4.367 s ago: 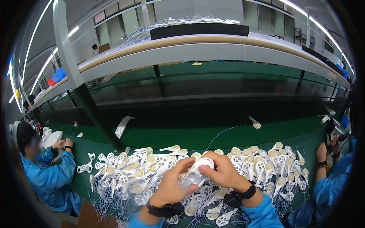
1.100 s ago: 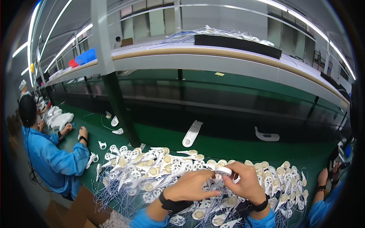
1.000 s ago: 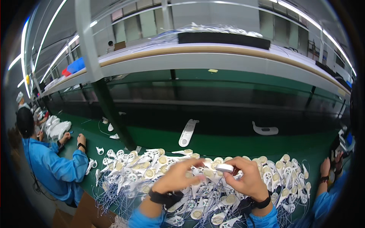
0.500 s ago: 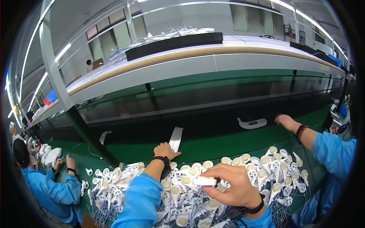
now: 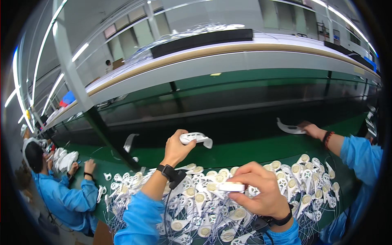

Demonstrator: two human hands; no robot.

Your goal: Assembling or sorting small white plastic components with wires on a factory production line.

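My left hand (image 5: pixel 176 149) grips a curved white plastic shell (image 5: pixel 197 138) with slots along its face, held up over the far side of the pile. Between the thumb and fingers of my right hand (image 5: pixel 263 192) is a small round white plastic part (image 5: pixel 231 187), seen edge-on. Beneath both hands spreads a pile of white plastic parts (image 5: pixel 200 198) with round cream discs and thin grey-blue wires. Part of the pile is hidden by my arms.
At right, a co-worker's hand (image 5: pixel 313 130) touches another curved white shell (image 5: pixel 289 128). A similar shell (image 5: pixel 130 142) lies left, near a dark post (image 5: pixel 107 132). A co-worker in blue (image 5: pixel 61 196) sits at far left. A raised shelf (image 5: pixel 228 57) spans the back.
My left hand has lifted the shell off the surface and turned it. My right hand still holds the round part. The co-worker's hand at right has reached the other shell.
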